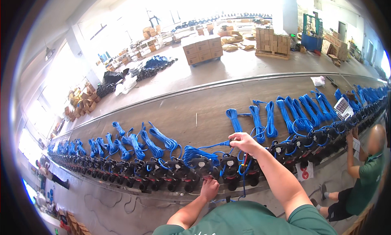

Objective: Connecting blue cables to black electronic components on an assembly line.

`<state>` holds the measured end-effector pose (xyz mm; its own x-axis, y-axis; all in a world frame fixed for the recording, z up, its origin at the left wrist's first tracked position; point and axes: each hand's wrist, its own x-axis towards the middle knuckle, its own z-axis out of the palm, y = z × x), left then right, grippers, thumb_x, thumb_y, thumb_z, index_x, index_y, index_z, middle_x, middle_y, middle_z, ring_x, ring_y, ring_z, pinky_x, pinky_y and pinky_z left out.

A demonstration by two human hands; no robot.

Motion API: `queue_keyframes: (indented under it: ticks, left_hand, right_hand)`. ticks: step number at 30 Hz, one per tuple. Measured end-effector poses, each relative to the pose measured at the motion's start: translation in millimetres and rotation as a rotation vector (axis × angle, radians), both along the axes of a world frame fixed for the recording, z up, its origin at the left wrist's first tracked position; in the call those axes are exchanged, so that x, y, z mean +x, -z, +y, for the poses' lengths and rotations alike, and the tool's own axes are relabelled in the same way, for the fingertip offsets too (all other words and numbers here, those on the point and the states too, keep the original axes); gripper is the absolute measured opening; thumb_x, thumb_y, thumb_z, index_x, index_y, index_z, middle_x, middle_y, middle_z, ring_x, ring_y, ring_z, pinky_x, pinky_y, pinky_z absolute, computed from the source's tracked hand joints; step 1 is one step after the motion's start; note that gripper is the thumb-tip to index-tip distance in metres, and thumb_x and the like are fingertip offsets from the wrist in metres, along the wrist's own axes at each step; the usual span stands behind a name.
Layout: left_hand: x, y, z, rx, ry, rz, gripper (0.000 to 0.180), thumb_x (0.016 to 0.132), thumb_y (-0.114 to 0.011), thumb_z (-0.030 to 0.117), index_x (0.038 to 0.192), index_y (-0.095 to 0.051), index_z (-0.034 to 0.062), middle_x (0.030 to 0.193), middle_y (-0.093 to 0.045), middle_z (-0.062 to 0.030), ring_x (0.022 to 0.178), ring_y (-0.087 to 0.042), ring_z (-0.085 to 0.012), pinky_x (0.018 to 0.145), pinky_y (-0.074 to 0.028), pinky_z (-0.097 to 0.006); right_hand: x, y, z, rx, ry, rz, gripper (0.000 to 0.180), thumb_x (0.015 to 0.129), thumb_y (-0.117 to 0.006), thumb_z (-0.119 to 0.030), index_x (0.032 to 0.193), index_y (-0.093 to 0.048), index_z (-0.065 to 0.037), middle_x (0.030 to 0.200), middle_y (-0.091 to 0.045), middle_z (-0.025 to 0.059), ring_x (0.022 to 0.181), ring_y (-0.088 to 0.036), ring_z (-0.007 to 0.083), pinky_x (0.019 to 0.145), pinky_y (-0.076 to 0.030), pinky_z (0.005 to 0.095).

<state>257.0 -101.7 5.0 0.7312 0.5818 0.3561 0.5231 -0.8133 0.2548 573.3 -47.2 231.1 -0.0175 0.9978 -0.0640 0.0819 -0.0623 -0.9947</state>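
A long brown workbench [203, 108] carries a row of black pump-like units [179, 172] along its near edge, each with a coiled blue cable [163, 141] behind it. My right hand [243, 142] reaches over the row and pinches a blue cable end [225, 143] near a unit [230, 168]. My left hand [209, 189] rests at the bench's front edge, below a black unit [205, 168], fingers curled against it. Whether it holds anything is unclear.
Another person in a green shirt [368, 176] crouches at the right by the bench. Stacked cardboard boxes [202, 49] on pallets stand on the floor beyond, with more boxes [272, 41] and piles of blue cable [154, 64].
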Motion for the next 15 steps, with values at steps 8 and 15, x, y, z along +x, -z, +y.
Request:
queue_keyframes:
  ticks: [8, 15]
  left_hand:
    - [4.8, -1.6, -2.3, 0.036, -0.045, 0.042, 0.011, 0.088, -0.070, 0.022, 0.086, -0.063, 0.0136, 0.100, -0.063, -0.0011, 0.110, -0.057, -0.0276, 0.090, -0.047, -0.047]
    - [4.8, 5.1, -3.1, 0.079, -0.070, 0.063, 0.011, 0.088, -0.070, 0.023, 0.086, -0.064, 0.0139, 0.100, -0.063, -0.0007, 0.111, -0.056, -0.0279, 0.091, -0.047, -0.047]
  right_hand:
    - [1.8, 2.9, 0.9, 0.037, -0.026, 0.007, 0.034, 0.092, -0.075, -0.008, 0.124, -0.069, 0.001, 0.084, -0.066, -0.0016, 0.079, -0.060, 0.0063, 0.071, -0.046, 0.0233]
    - [-0.4, 0.3, 0.3, 0.030, -0.054, -0.010, 0.035, 0.092, -0.072, -0.009, 0.125, -0.067, 0.003, 0.086, -0.072, 0.0047, 0.083, -0.067, 0.0117, 0.077, -0.051, 0.0269]
